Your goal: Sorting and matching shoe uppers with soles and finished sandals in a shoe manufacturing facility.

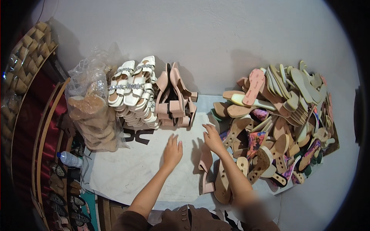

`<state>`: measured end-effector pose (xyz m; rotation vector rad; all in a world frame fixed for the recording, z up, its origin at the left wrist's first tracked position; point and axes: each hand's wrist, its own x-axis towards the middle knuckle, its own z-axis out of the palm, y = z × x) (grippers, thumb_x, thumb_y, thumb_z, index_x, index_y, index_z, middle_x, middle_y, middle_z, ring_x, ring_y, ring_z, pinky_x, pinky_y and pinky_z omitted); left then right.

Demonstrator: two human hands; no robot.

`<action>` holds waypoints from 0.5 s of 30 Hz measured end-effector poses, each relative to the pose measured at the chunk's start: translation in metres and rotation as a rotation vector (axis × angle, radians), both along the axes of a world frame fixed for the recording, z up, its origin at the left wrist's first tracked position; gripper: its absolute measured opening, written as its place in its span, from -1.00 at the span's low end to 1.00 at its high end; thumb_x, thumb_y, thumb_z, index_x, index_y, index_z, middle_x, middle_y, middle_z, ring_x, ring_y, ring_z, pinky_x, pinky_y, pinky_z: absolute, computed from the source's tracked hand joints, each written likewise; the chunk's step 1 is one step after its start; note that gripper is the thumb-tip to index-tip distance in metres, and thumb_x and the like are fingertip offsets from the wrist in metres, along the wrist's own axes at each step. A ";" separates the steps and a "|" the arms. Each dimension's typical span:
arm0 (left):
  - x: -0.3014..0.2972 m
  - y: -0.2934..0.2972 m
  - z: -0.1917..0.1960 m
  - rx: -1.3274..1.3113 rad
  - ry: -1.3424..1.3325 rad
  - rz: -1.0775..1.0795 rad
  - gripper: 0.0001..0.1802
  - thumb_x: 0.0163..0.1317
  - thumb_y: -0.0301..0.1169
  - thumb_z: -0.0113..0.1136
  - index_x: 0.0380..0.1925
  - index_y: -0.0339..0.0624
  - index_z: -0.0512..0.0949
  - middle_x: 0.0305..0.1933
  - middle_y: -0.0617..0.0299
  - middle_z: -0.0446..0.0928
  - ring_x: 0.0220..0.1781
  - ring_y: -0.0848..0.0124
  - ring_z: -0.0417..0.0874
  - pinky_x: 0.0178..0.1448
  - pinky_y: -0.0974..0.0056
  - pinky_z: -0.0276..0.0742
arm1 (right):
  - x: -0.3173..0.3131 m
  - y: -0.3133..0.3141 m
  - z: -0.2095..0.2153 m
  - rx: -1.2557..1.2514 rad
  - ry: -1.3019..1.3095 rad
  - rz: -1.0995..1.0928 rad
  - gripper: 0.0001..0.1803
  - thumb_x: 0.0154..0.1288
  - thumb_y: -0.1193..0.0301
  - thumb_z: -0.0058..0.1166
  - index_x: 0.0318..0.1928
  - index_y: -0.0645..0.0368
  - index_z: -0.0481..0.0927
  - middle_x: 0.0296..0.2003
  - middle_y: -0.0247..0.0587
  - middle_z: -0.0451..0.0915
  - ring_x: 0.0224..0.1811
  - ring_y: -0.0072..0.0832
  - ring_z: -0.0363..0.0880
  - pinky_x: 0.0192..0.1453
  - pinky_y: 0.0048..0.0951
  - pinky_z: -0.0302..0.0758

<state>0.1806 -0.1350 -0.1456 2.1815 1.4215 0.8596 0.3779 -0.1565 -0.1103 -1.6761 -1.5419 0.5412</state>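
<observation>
Both of my hands hover over the white sheet [127,173] on the table, palms facing each other, with nothing in them. My left hand [173,153] has its fingers stretched out. My right hand [212,139] is also open, fingers apart, near the pile of soles. Beyond my hands stands a cluster of pink block-heeled shoes [177,107]. One more pink heeled shoe [205,159] stands beside my right forearm, partly hidden. Left of the cluster, white sandals [135,90] with sparkling straps are stacked. Flat dark cut pieces [139,137] lie in front of them.
A large heap of loose soles [283,96] and patterned shoe parts covers the right side. At the left is a clear plastic bag [89,119] of tan soles. A water bottle [70,159] and shelves of shoes [58,198] are further left. A wall rises behind.
</observation>
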 end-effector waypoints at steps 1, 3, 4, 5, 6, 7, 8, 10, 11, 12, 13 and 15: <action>0.001 -0.015 -0.008 -0.115 -0.082 -0.068 -0.52 0.25 -0.27 -0.11 0.10 -0.36 0.29 0.16 -0.21 0.26 0.15 -0.05 0.34 0.24 0.07 0.24 | 0.009 -0.015 -0.001 -0.068 0.042 -0.022 -0.53 0.17 0.45 -0.17 0.12 0.32 0.31 0.13 0.23 0.25 0.20 0.09 0.18 0.30 -0.18 0.11; 0.009 -0.047 -0.020 -0.355 -0.180 -0.199 -0.48 0.24 -0.21 -0.06 0.06 -0.40 0.30 0.11 -0.21 0.31 0.14 -0.04 0.36 0.22 0.12 0.27 | 0.013 -0.040 -0.018 -0.142 0.082 -0.052 -0.52 0.16 0.46 -0.16 0.13 0.31 0.29 0.11 0.24 0.26 0.19 0.09 0.20 0.30 -0.19 0.12; 0.016 -0.064 -0.023 -0.408 -0.174 -0.251 -0.47 0.22 -0.19 -0.02 0.06 -0.42 0.30 0.10 -0.21 0.31 0.14 -0.03 0.36 0.22 0.13 0.27 | 0.012 -0.055 -0.037 -0.154 0.162 -0.130 -0.48 0.14 0.46 -0.15 0.15 0.33 0.26 0.11 0.26 0.26 0.19 0.08 0.20 0.30 -0.21 0.12; 0.020 -0.079 -0.024 -0.460 -0.166 -0.292 -0.45 0.21 -0.18 0.01 0.05 -0.43 0.30 0.10 -0.21 0.32 0.15 -0.01 0.36 0.22 0.14 0.27 | 0.008 -0.068 -0.051 -0.165 0.245 -0.197 -0.45 0.12 0.45 -0.14 0.17 0.34 0.23 0.10 0.29 0.26 0.19 0.08 0.21 0.29 -0.23 0.13; 0.023 -0.089 -0.021 -0.486 -0.167 -0.372 -0.47 0.21 -0.15 0.03 0.01 -0.39 0.33 0.08 -0.16 0.33 0.14 0.09 0.39 0.17 0.19 0.31 | -0.001 -0.081 -0.060 -0.207 0.293 -0.212 -0.42 0.10 0.45 -0.13 0.19 0.36 0.19 0.10 0.32 0.26 0.20 0.06 0.21 0.30 -0.24 0.13; 0.024 -0.099 -0.025 -0.592 -0.228 -0.444 -0.52 0.14 -0.29 0.09 -0.03 -0.42 0.33 0.05 -0.17 0.35 0.10 0.05 0.41 0.15 0.20 0.33 | -0.014 -0.089 -0.063 -0.249 0.341 -0.225 -0.38 0.09 0.44 -0.12 0.20 0.38 0.16 0.09 0.34 0.25 0.20 0.05 0.20 0.30 -0.25 0.12; 0.030 -0.107 -0.026 -0.556 -0.211 -0.412 -0.54 0.08 -0.37 0.10 -0.05 -0.42 0.34 0.01 -0.16 0.37 0.07 0.05 0.44 0.12 0.19 0.35 | -0.024 -0.096 -0.060 -0.326 0.484 -0.234 -0.30 0.05 0.44 -0.08 0.23 0.40 0.09 0.10 0.36 0.24 0.21 0.04 0.19 0.31 -0.24 0.10; 0.039 -0.115 -0.029 -0.522 -0.196 -0.388 -0.55 0.02 -0.44 0.11 -0.06 -0.41 0.35 -0.03 -0.15 0.40 0.03 0.04 0.46 0.09 0.19 0.37 | -0.039 -0.107 -0.071 -0.238 0.446 -0.225 -0.17 0.02 0.46 -0.03 0.30 0.33 -0.10 0.14 0.35 0.16 0.22 0.05 0.16 0.31 -0.22 0.09; 0.042 -0.113 -0.033 -0.551 -0.174 -0.351 -0.54 -0.02 -0.46 0.11 -0.06 -0.42 0.35 -0.05 -0.16 0.42 0.00 0.04 0.48 0.06 0.18 0.39 | -0.043 -0.110 -0.076 -0.201 0.390 -0.238 -0.14 0.02 0.46 -0.02 0.32 0.31 -0.15 0.15 0.34 0.14 0.22 0.06 0.15 0.31 -0.21 0.10; 0.045 -0.112 -0.037 -0.580 -0.152 -0.314 -0.53 -0.06 -0.49 0.10 -0.07 -0.42 0.35 -0.07 -0.17 0.43 -0.02 0.04 0.50 0.03 0.17 0.41 | -0.044 -0.110 -0.082 -0.180 0.438 -0.255 -0.13 0.04 0.46 -0.02 0.33 0.23 -0.18 0.14 0.34 0.12 0.22 0.05 0.14 0.31 -0.20 0.11; 0.044 -0.111 -0.044 -0.578 -0.150 -0.313 -0.53 -0.06 -0.49 0.10 -0.07 -0.42 0.35 -0.07 -0.17 0.43 -0.02 0.04 0.50 0.03 0.17 0.41 | -0.047 -0.108 -0.076 -0.178 0.440 -0.254 -0.13 0.04 0.46 -0.02 0.33 0.23 -0.18 0.14 0.34 0.12 0.22 0.05 0.14 0.31 -0.20 0.11; 0.039 -0.110 -0.056 -0.606 -0.144 -0.328 -0.52 -0.06 -0.51 0.10 -0.06 -0.44 0.35 -0.07 -0.20 0.45 -0.01 0.04 0.50 0.02 0.14 0.42 | -0.051 -0.104 -0.062 -0.313 0.588 -0.237 -0.13 0.03 0.53 -0.03 0.34 0.20 -0.16 0.24 0.19 0.08 0.30 -0.10 0.08 0.33 -0.32 0.06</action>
